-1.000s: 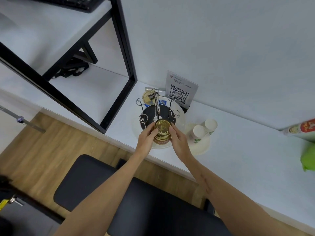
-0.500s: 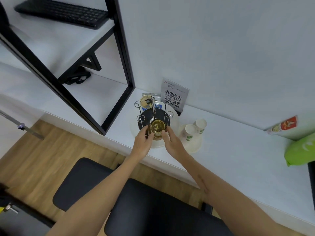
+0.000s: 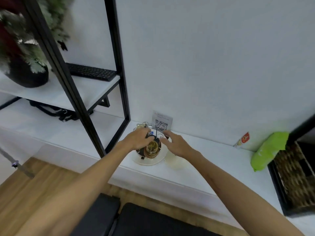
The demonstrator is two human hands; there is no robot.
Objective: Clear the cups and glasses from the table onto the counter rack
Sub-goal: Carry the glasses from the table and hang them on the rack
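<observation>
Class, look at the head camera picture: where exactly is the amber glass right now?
The amber glass sits on the wire cup rack, between the left hand and right hand.

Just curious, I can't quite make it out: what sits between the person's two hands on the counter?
In the head view, an amber glass on the wire cup rack lies between the left hand and right hand.

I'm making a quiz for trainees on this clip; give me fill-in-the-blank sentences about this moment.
1. The amber glass sits on the rack's round ____.
2. The sign leaning on the wall shows a ____ code.
3. The bag beside the wicker basket is ____.
4. The keyboard lies on a ____.

Missing words: tray; QR; green; shelf
</observation>
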